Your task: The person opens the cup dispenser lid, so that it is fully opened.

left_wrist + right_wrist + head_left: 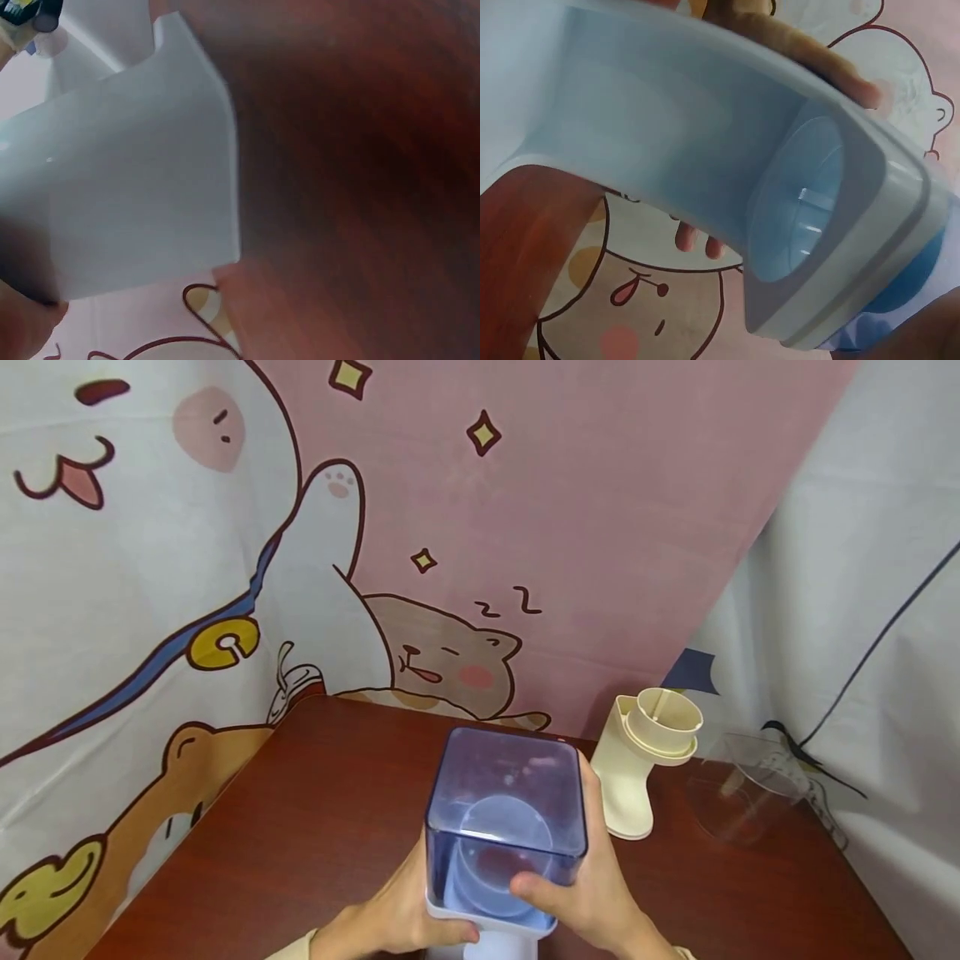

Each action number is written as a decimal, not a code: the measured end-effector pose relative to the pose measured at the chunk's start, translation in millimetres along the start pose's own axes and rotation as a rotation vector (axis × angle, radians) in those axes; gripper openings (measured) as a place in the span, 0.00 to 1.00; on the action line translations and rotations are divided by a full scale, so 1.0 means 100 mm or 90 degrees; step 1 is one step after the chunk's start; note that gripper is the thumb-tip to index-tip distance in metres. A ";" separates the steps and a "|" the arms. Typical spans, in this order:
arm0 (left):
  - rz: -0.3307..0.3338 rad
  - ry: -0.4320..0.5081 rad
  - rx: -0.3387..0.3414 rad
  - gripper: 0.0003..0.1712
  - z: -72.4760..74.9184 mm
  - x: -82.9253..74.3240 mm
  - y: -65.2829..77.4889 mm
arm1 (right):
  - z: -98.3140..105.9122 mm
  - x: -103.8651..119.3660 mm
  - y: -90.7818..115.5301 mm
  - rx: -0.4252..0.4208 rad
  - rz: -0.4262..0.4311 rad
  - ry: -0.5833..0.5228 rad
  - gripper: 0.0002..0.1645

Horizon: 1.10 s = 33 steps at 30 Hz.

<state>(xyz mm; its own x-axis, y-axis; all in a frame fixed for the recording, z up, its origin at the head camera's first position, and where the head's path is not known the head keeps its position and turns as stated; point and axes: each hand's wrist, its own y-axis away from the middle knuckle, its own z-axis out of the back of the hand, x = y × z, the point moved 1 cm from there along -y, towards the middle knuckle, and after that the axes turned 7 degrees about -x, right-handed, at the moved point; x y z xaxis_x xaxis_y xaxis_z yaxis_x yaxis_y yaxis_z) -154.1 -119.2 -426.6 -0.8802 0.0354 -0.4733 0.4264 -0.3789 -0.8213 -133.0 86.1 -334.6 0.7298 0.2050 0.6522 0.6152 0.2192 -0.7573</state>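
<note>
Both hands hold a pet feeder with a see-through blue square bin on a pale blue-white stand. My left hand grips its lower left side, thumb across the front below the bin. On the right side, my right hand grips the bin, its thumb lying over the front face. The stand looks smooth and pale in the left wrist view. In the right wrist view, the hollow stand shows a round opening. Some fingers are hidden behind the feeder.
A cream feeder stand with a round collar stands upright at the back right of the brown table. Beside it is a clear see-through bin. A dark cable runs along the right. Cartoon-printed cloth hangs behind the table.
</note>
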 end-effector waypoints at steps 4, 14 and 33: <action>-0.020 0.010 -0.002 0.64 -0.02 0.03 0.03 | -0.03 -0.02 0.00 -0.003 0.024 -0.031 0.62; -0.064 -0.016 -0.032 0.58 -0.07 0.07 0.04 | -0.12 -0.04 0.01 -0.077 0.076 -0.029 0.59; -0.054 -0.083 -0.044 0.64 -0.09 0.11 0.07 | -0.09 -0.07 0.06 -0.099 0.049 -0.048 0.57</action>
<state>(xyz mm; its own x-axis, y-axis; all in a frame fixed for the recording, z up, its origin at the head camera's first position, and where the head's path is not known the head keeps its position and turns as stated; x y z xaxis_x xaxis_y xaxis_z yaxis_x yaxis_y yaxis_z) -159.4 -113.5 -440.3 -0.9313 -0.0572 -0.3598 0.3588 -0.3148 -0.8787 -131.9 77.6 -343.6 0.7558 0.2877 0.5882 0.6011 0.0516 -0.7975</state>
